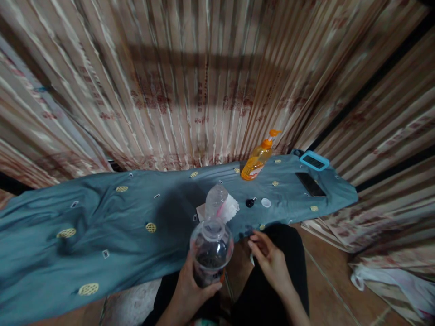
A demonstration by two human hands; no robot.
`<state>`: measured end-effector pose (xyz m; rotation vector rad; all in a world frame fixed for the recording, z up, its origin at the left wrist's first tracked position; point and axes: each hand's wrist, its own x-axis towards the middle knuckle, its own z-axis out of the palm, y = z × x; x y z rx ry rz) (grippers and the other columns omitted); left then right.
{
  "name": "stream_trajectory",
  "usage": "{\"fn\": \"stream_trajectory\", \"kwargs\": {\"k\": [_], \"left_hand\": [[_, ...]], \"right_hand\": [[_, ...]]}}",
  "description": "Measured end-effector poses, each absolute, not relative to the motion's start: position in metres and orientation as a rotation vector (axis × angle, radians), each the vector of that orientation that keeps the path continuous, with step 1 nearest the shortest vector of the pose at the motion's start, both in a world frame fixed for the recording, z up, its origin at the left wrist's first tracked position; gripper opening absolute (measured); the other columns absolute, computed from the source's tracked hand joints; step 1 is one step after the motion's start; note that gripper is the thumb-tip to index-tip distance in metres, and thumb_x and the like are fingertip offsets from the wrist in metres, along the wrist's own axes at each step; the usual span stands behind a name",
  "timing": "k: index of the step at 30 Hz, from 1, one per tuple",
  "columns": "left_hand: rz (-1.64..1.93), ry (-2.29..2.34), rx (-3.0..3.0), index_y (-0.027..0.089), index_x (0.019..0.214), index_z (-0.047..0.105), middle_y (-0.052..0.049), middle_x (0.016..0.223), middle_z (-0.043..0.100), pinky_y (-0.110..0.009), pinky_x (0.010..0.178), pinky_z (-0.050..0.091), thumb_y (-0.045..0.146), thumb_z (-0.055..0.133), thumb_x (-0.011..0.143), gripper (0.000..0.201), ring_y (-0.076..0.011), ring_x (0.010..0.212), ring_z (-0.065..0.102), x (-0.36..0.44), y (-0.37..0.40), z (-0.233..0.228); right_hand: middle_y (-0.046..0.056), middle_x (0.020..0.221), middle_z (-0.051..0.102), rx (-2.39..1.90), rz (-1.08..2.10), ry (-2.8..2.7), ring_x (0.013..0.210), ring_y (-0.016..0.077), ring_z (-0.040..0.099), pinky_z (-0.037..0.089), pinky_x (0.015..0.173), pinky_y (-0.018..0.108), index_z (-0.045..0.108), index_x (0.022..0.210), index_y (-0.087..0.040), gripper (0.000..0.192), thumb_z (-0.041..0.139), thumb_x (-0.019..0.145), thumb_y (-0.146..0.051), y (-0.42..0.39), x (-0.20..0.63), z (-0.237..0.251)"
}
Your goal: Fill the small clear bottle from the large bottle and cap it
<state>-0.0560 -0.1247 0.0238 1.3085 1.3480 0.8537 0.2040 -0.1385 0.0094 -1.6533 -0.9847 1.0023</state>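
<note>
My left hand (192, 290) is wrapped round a clear plastic cup with a domed top and a round opening (212, 244); dark contents or a dark print show low in it. To its right, my right hand (270, 258) hovers over my lap near the bench edge, fingers curled in and thumb close to the index finger. A small white curved edge (252, 259) shows below the thumb; I cannot make out what it is. Just beyond the cup stand a clear plastic piece (216, 199) and a white crinkled-edge packet (231, 209).
A teal patterned cloth (129, 222) covers the bench. On it are an orange pump bottle (256, 160), a small black cap (250, 203), a white round lid (266, 203), a dark phone (310, 184) and a blue-framed device (314, 160). Patterned curtains (204, 90) hang behind.
</note>
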Motion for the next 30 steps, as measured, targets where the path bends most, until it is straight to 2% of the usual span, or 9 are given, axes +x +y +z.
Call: {"fn": "stream_trajectory", "kwargs": {"k": [4, 7, 11, 16, 23, 28, 30], "left_hand": [[0.86, 1.24, 1.36, 0.019, 0.142, 0.054, -0.016, 0.143, 0.066, -0.057, 0.118, 0.047, 0.021, 0.088, 0.052, 0.096, -0.0381, 0.133, 0.063, -0.051, -0.126, 0.018], [0.876, 1.21, 1.367, 0.02, 0.142, 0.053, -0.016, 0.146, 0.064, -0.057, 0.118, 0.046, 0.024, 0.088, 0.055, 0.094, -0.0378, 0.136, 0.061, -0.05, -0.129, 0.013], [0.892, 1.254, 1.375, 0.019, 0.142, 0.053, -0.017, 0.146, 0.064, -0.056, 0.12, 0.045, 0.023, 0.088, 0.056, 0.094, -0.0376, 0.137, 0.06, -0.058, -0.135, 0.001], [0.956, 1.424, 1.373, 0.016, 0.141, 0.056, -0.019, 0.138, 0.069, -0.058, 0.116, 0.049, 0.025, 0.091, 0.05, 0.098, -0.0412, 0.131, 0.064, -0.065, -0.141, -0.01], [1.035, 1.48, 1.29, 0.014, 0.135, 0.06, -0.017, 0.133, 0.072, -0.054, 0.113, 0.053, 0.034, 0.089, 0.054, 0.089, -0.0398, 0.126, 0.068, -0.063, -0.144, 0.011], [1.066, 1.539, 1.288, 0.014, 0.135, 0.058, -0.019, 0.135, 0.071, -0.056, 0.114, 0.051, 0.036, 0.087, 0.056, 0.087, -0.0414, 0.129, 0.066, -0.071, -0.146, 0.014], [1.051, 1.588, 1.277, 0.013, 0.134, 0.058, -0.02, 0.135, 0.071, -0.057, 0.114, 0.051, 0.04, 0.086, 0.057, 0.086, -0.0415, 0.129, 0.066, -0.078, -0.147, 0.012]], "right_hand": [[0.01, 0.13, 0.059, -1.886, 0.658, -1.246, 0.11, 0.0228, 0.062, 0.055, 0.098, 0.048, 0.055, 0.139, -0.019, 0.049, 0.067, 0.098, -0.043, -0.077, 0.241, 0.026], [0.012, 0.143, 0.052, -1.981, 0.51, -1.43, 0.122, 0.0268, 0.058, 0.052, 0.104, 0.052, 0.053, 0.142, -0.02, 0.052, 0.067, 0.097, -0.042, -0.037, 0.25, 0.029], [0.012, 0.138, 0.056, -2.085, 0.413, -1.612, 0.119, 0.0256, 0.06, 0.054, 0.101, 0.05, 0.055, 0.139, -0.019, 0.049, 0.067, 0.098, -0.042, -0.008, 0.251, 0.021], [0.011, 0.131, 0.06, -2.143, 0.303, -1.717, 0.114, 0.0236, 0.062, 0.055, 0.099, 0.047, 0.058, 0.135, -0.018, 0.044, 0.066, 0.098, -0.042, -0.006, 0.251, 0.009], [0.013, 0.139, 0.055, -2.168, 0.109, -1.606, 0.116, 0.0247, 0.061, 0.057, 0.097, 0.047, 0.053, 0.142, -0.019, 0.052, 0.066, 0.098, -0.044, -0.022, 0.269, 0.012], [0.011, 0.132, 0.059, -2.193, 0.062, -1.529, 0.11, 0.0222, 0.063, 0.058, 0.095, 0.045, 0.054, 0.139, -0.018, 0.048, 0.065, 0.099, -0.042, -0.025, 0.292, 0.012], [0.012, 0.135, 0.058, -2.208, 0.047, -1.521, 0.115, 0.0238, 0.062, 0.056, 0.098, 0.047, 0.055, 0.139, -0.019, 0.047, 0.065, 0.099, -0.041, -0.024, 0.299, 0.011]]}}
